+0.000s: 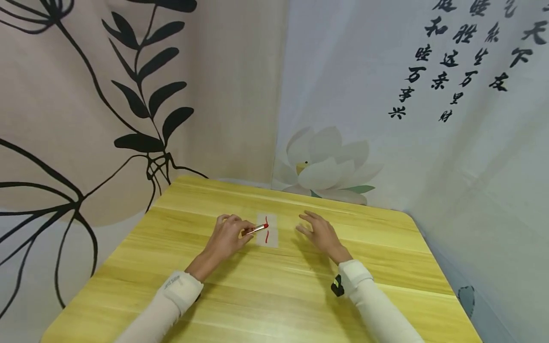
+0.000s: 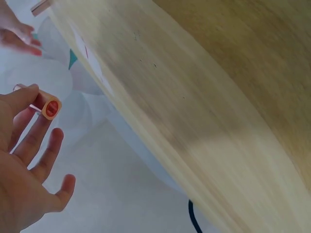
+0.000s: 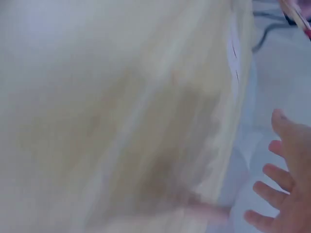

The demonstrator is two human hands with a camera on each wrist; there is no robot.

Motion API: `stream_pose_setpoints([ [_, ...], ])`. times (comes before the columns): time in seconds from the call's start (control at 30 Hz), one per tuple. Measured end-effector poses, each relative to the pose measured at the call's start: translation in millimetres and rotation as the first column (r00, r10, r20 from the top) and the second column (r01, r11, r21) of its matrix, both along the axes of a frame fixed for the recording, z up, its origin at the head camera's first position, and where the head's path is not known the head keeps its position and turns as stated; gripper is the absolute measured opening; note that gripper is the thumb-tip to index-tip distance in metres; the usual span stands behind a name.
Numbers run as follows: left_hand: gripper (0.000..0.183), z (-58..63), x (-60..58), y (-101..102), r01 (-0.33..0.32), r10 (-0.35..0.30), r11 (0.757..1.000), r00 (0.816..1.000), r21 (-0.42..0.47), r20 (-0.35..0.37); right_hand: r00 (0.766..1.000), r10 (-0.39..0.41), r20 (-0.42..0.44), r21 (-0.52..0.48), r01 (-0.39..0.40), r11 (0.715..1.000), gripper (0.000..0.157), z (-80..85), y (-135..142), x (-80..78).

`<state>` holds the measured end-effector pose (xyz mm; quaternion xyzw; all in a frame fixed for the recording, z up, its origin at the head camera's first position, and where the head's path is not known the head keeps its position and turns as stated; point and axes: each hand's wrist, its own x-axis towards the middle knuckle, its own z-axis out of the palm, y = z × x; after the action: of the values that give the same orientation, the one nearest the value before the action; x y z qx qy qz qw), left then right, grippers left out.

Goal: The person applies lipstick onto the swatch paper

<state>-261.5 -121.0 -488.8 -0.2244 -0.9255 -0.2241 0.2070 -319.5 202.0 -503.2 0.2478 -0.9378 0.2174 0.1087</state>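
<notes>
My left hand (image 1: 231, 233) pinches a lipstick (image 1: 256, 229) between thumb and fingers, its red tip pointing right. The lipstick lies over a small white paper (image 1: 260, 242) that carries red strokes (image 1: 267, 237); whether the tip touches the paper, I cannot tell. In the left wrist view the tube's round, copper-coloured end (image 2: 51, 108) faces the camera, while the other fingers are spread apart. My right hand (image 1: 322, 234) is held right of the paper, fingers extended and holding nothing. The right wrist view shows its spread fingers (image 3: 272, 194).
A yellow wood-grain table (image 1: 274, 295) lies under both hands. Behind it hangs a printed cloth (image 1: 240, 95) with plants, a lotus (image 1: 330, 166) and dark writing. A black device (image 1: 337, 286) sits at the right cuff.
</notes>
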Motion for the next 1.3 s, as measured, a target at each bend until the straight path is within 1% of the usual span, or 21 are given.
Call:
stream_pose_setpoints([
  [0.03, 0.022, 0.2, -0.1, 0, 0.002, -0.002, 1.0, 1.0, 0.005, -0.003, 1.0, -0.019, -0.015, -0.009, 0.019, 1.0, 0.05, 2.6, 9, -1.4],
  [0.1, 0.021, 0.2, -0.3, 0, 0.007, -0.007, 1.0, 1.0, 0.019, -0.002, 0.996, -0.089, -0.01, -0.004, 0.089, 0.996, 0.048, 6.7, 24, -0.9],
  [0.17, 0.021, -0.3, -0.3, 0, 0.008, -0.008, 0.999, 1.0, 0.031, 0.002, 0.988, -0.147, 0.034, 0.008, 0.147, 0.989, 0.047, 6.8, 37, 0.9],
  [0.23, 0.021, -0.9, -0.2, 1, 0.005, -0.005, 0.999, 1.0, 0.036, 0.0, 0.98, -0.173, 0.099, -0.003, 0.174, 0.985, 0.045, 4.0, 47, 2.9],
  [0.3, 0.021, -1.6, -0.8, 2, -0.001, 0.001, 0.999, 1.0, 0.041, -0.005, 0.978, -0.162, 0.133, -0.022, 0.167, 0.986, 0.041, -1.4, 54, 3.9],
  [0.37, 0.021, -2.0, -1.3, 4, -0.004, 0.005, 0.999, 1.0, 0.049, -0.016, 0.98, -0.139, 0.14, -0.042, 0.146, 0.988, 0.036, -7.3, 59, 4.2],
  [0.47, 0.022, -2.0, -1.8, 7, -0.001, 0.003, 0.997, 1.0, 0.072, -0.027, 0.99, -0.11, 0.09, -0.067, 0.116, 0.991, 0.032, -14.1, 62, 5.3],
  [0.53, 0.022, -1.5, -1.0, 10, 0.0, 0.003, 0.996, 1.0, 0.093, -0.03, 0.993, -0.106, 0.058, -0.105, 0.111, 0.988, 0.033, -15.0, 62, 6.6],
  [0.63, 0.024, 0.4, 1.7, 14, -0.002, 0.007, 0.99, 0.999, 0.141, -0.033, 0.996, -0.087, 0.015, -0.219, 0.088, 0.972, 0.038, -9.2, 55, 7.6],
  [0.7, 0.025, 3.0, 3.2, 17, -0.003, 0.009, 0.984, 0.999, 0.177, -0.034, 0.998, -0.068, -0.009, -0.317, 0.062, 0.947, 0.04, 0.5, 46, 7.4],
  [0.8, 0.024, 9.8, 3.6, 24, 0.01, -0.002, 0.975, 0.999, 0.221, -0.039, 0.999, -0.012, -0.032, -0.465, -0.004, 0.885, 0.039, 17.9, 31, 5.5],
  [0.9, 0.022, 17.2, 3.9, 30, 0.035, -0.025, 0.969, 0.999, 0.245, -0.046, 0.999, 0.047, 0.012, -0.586, -0.031, 0.809, 0.037, 32.9, 14, 6.0],
  [0.93, 0.021, 20.0, 3.7, 32, 0.044, -0.032, 0.967, 0.998, 0.249, -0.051, 0.997, 0.065, 0.034, -0.615, -0.03, 0.788, 0.036, 36.6, 10, 6.4],
  [0.97, 0.02, 22.3, 3.5, 34, 0.052, -0.038, 0.966, 0.998, 0.253, -0.058, 0.995, 0.078, 0.057, -0.635, -0.024, 0.772, 0.036, 39.5, 6, 6.8],
  [1.03, 0.018, 25.9, 2.8, 38, 0.068, -0.05, 0.962, 0.996, 0.263, -0.073, 0.989, 0.1, 0.108, -0.665, -0.003, 0.747, 0.037, 44.0, -1, 8.4],
  [1.1, 0.017, 28.8, 2.8, 41, 0.078, -0.057, 0.957, 0.995, 0.28, -0.081, 0.98, 0.128, 0.153, -0.688, 0.012, 0.726, 0.039, 45.0, -6, 10.0],
  [1.13, 0.017, 29.6, 2.8, 43, 0.08, -0.058, 0.953, 0.995, 0.291, -0.084, 0.973, 0.141, 0.181, -0.696, 0.025, 0.718, 0.037, 45.1, -8, 11.2],
  [1.23, 0.019, 31.2, 3.6, 47, 0.077, -0.053, 0.939, 0.995, 0.334, -0.082, 0.942, 0.19, 0.275, -0.73, 0.075, 0.68, 0.028, 43.5, -17, 14.9],
  [1.27, 0.02, 31.8, 4.4, 48, 0.074, -0.05, 0.933, 0.996, 0.351, -0.077, 0.931, 0.207, 0.302, -0.736, 0.089, 0.671, 0.028, 42.9, -20, 16.4],
  [1.3, 0.022, 32.1, 5.1, 50, 0.074, -0.049, 0.928, 0.996, 0.365, -0.076, 0.921, 0.215, 0.324, -0.734, 0.102, 0.671, 0.029, 42.8, -23, 18.4],
])
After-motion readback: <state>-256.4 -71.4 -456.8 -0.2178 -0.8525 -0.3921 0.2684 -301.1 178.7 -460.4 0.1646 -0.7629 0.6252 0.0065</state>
